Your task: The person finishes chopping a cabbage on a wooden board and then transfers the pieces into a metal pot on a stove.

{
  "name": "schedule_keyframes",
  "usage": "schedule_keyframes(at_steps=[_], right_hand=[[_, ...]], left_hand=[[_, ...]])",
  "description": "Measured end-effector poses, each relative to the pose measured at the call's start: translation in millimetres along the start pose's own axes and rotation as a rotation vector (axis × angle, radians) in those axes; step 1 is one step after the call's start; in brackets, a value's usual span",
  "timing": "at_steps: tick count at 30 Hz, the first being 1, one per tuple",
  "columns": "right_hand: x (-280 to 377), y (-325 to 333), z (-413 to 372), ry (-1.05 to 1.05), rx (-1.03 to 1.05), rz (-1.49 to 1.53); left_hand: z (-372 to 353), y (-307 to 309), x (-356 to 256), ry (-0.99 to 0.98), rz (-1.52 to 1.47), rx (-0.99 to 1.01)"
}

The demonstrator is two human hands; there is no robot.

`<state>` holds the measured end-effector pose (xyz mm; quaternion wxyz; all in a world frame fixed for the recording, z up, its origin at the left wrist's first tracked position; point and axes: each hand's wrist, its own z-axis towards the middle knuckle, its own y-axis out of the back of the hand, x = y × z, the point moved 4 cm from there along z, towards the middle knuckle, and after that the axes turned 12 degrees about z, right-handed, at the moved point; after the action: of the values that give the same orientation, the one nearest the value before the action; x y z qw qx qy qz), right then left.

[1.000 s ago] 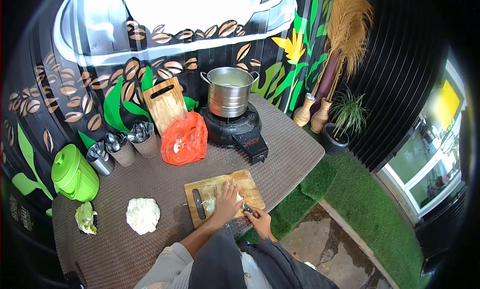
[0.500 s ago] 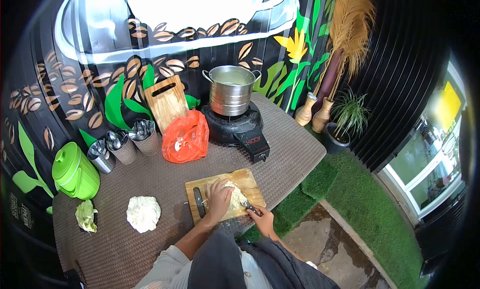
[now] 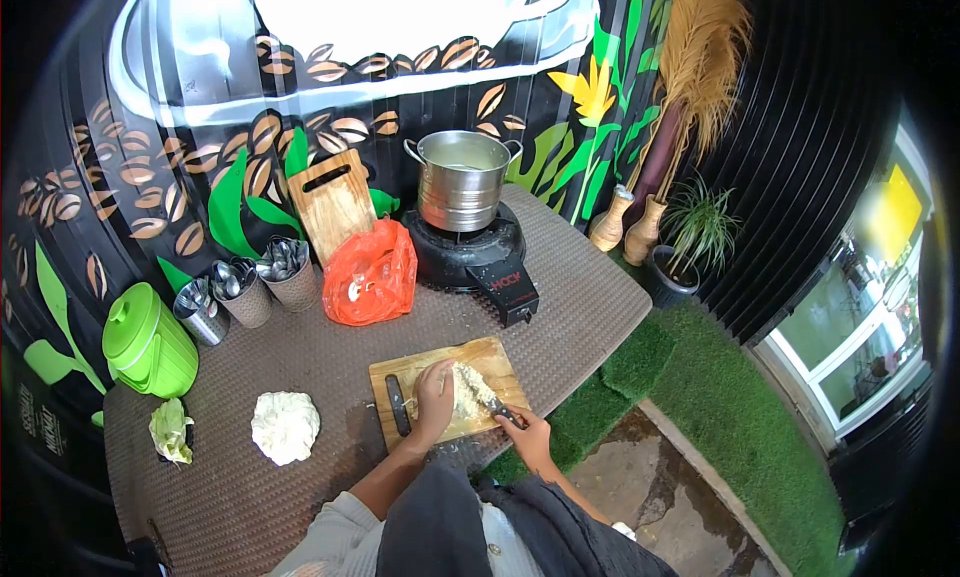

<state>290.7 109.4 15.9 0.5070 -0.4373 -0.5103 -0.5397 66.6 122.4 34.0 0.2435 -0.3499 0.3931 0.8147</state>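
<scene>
My right hand [image 3: 526, 437] grips a knife [image 3: 497, 405] by its dark handle, its blade lying over finely chopped pale bits [image 3: 468, 399]. These bits are spread on a wooden cutting board [image 3: 490, 355]. At their left edge, my left hand [image 3: 435, 402] is on the board with its fingers close together; whether it holds anything is hidden. Left of the board, a white cauliflower-like head [image 3: 286, 427] rests on the table [image 3: 350, 377]. Farther left lies a small bunch of green leaves [image 3: 171, 431].
Behind the board stand a metal pot [image 3: 461, 182] on a black stove [image 3: 465, 252], an orange plastic bag [image 3: 370, 275] and an upright wooden board [image 3: 333, 205]. Cutlery cups [image 3: 243, 295] and a green lidded container [image 3: 150, 342] stand at the back left.
My left hand's fingers have drawn closer together and it has turned more upright. The knife has moved slightly, its blade now showing farther across the chopped bits.
</scene>
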Motion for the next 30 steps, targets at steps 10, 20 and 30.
schedule_keyframes(at_steps=[10, 20, 30], right_hand=[[48, -2, 3, -0.023, 0.018, 0.063], [40, 0, 8, 0.012, 0.023, -0.001], [56, -3, 16, 0.010, 0.048, -0.023]], left_hand=[[-1, -29, 22, 0.622, -0.878, -0.084], [-6, -39, 18, 0.708, -0.951, -0.009], [1, -69, -6, 0.938, -1.299, -0.042]])
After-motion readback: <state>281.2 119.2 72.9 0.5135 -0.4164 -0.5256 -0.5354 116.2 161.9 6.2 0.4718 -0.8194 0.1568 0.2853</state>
